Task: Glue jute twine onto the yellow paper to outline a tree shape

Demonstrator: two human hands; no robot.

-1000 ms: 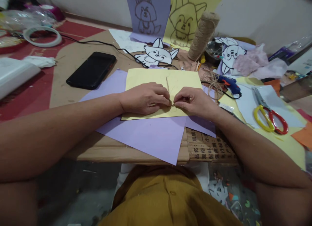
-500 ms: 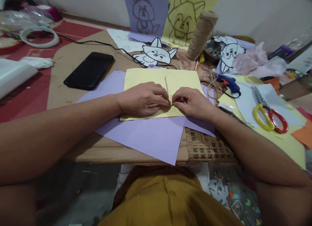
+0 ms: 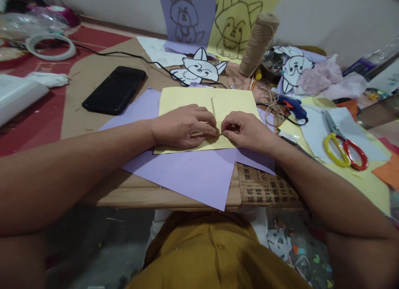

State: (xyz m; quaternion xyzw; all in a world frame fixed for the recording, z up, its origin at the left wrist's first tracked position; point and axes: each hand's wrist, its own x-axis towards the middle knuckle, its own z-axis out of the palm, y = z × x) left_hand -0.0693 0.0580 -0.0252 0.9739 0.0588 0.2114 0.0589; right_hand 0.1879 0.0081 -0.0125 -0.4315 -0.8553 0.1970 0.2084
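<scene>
While twine (image 3: 220, 133) lies between fingers (image 3: 206, 127), yellow paper (image 3: 183, 98) beneath

- Soft, rather dim light covers the tabletop (image 3: 96, 36); the yellow sheet (image 3: 183, 97) under my left grip (image 3: 190, 127) and right grip (image 3: 245, 127) is among the brighter patches.
- Faint, soft-edged shadows gather beneath my curled fingers (image 3: 205, 115).
- Ahead of my grip, the pencil lines (image 3: 222, 98) look too faint to follow clearly.
- Below it, the floor (image 3: 102, 239) sinks into gloom.
- Far left of it, clear plastic (image 3: 31, 27) catches pale glints and looks smeared.
- Wide-angle distortion swells my forearms (image 3: 77, 172) towards both side edges.
</scene>
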